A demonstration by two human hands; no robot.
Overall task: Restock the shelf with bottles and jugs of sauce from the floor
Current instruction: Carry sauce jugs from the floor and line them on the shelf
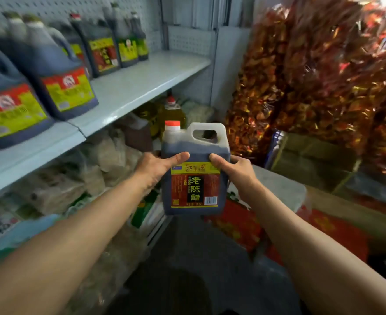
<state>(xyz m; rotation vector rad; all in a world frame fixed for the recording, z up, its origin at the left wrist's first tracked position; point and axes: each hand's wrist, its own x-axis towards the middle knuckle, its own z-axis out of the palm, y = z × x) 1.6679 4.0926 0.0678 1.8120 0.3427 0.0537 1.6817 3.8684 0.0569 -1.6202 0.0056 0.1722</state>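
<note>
Dark brown sauce fills the one jug (pixel 195 169) held up in mid-air, a clear plastic jug with a red cap, a moulded handle at its top right and a red, yellow and black label facing the camera. On the shelf (pixel 142 83) to the left I count two big dark jugs (pixel 58 83) at the front with red and yellow-green labels, and behind them a row of about five more jugs and bottles (pixel 128 42), too blurred to count surely. The right half of the shelf board is bare.

Under the shelf lie pale bags (pixel 78 178), and further back stands one bottle of yellow oil (pixel 171 112) with a red cap. To the right hang large sacks of red and gold wrapped sweets (pixel 312 76), with a cardboard box (pixel 312 155) below them and red packages (pixel 239 223) lower still. The floor (pixel 187 269) between is dark.

The held jug is upright, below and to the right of the shelf edge, clear of it. The left hand (pixel 158 169) grips its left side, thumb across the front above the label; the right hand (pixel 237 171) grips its right side, thumb on the label's top corner.
</note>
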